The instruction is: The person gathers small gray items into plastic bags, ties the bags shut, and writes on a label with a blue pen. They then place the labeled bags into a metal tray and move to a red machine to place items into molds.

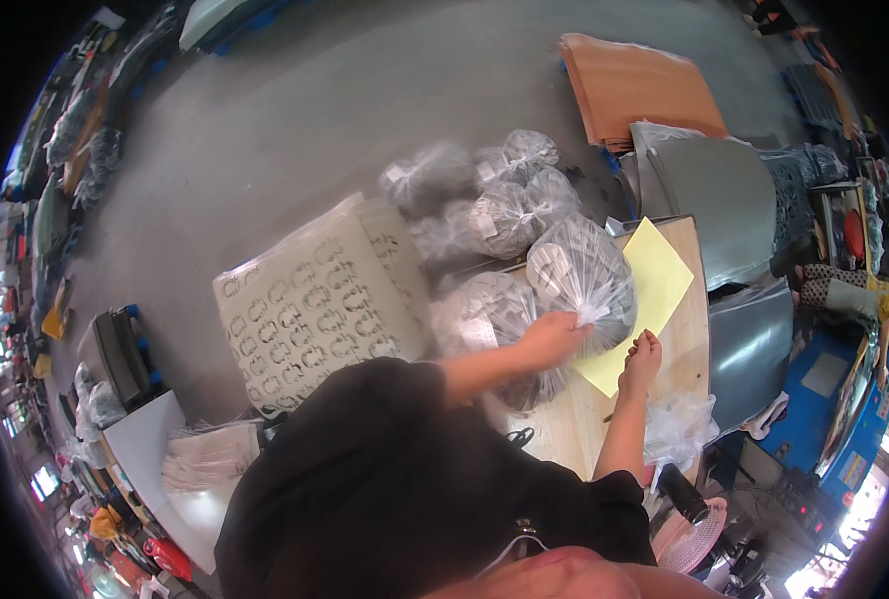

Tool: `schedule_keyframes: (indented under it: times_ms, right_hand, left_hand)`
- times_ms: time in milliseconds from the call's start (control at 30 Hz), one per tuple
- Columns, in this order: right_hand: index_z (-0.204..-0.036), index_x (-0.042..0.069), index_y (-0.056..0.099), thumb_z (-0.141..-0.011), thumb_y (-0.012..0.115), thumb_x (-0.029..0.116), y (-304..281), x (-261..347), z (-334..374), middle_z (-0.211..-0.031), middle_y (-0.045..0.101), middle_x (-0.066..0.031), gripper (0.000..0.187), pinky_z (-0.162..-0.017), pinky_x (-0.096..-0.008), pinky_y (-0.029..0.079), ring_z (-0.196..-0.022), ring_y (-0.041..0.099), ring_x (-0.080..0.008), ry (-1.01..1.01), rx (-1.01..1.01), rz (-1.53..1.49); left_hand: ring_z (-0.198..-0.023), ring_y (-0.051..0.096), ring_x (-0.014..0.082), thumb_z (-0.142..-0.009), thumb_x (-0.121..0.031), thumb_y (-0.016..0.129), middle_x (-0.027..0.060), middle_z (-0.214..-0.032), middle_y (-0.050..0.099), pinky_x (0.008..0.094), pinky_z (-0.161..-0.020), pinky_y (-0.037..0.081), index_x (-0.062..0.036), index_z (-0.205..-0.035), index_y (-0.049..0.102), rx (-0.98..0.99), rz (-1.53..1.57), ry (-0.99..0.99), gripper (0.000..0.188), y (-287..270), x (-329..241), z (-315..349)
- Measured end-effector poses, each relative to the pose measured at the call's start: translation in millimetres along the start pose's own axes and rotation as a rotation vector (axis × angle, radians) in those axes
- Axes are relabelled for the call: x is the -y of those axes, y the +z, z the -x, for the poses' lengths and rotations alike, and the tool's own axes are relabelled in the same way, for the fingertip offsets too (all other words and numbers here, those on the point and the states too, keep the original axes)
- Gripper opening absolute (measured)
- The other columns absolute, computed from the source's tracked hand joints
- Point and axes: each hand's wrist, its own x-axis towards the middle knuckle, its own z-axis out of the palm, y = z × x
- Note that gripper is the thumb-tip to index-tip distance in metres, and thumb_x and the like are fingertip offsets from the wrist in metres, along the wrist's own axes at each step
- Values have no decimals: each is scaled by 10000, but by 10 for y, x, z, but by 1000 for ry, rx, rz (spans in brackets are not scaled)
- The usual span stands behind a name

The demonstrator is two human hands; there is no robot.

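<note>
My left hand (552, 339) is closed around the gathered neck of a clear plastic bag (576, 270), which bulges with grey contents I cannot make out. My right hand (642, 361) is pinched shut just right of the bag, over the lower edge of a yellow sheet (666, 268); whatever its fingertips hold is too small to tell. Another filled clear bag (479, 324) with a white label sits left of my left hand. Both bags and the sheet are on a light wooden table (686, 339). Black looped handles (520, 437) show near my body.
Several more filled bags (504, 215) lie beyond the table. Stacked pale sheets with cut-out shapes (310, 309) stand at left. Orange sheets (644, 90) and grey sheets (719, 200) are piled at far right. Crumpled clear plastic (679, 424) lies at the table's near right corner.
</note>
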Motion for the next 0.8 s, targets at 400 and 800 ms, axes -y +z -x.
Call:
schedule_keyframes:
  times_ms: [400, 800]
  right_hand:
    - [-1155, 20, 585, -891, 610, 219, 647, 159, -367, -909, 637, -125, 332, -726, -328, 479, -809, 595, -217, -438, 120, 534]
    - [-1332, 91, 484, -854, 624, 389, 1591, -143, -657, -1391, 442, -164, 581, -1040, -500, 329, -1295, 404, -367, -1121, -78, 1088]
  left_hand:
    - [-685, 495, 38, -905, -119, 577, -50, -741, 561, 215, -589, 379, -44, -917, 637, -318, 561, 83, 96, -1877, -121, 1345]
    - [-668, 490, 137, -882, -308, 604, 55, -696, 553, 345, -619, 397, 34, -764, 620, -796, -92, -393, 363, -3021, 1577, 354]
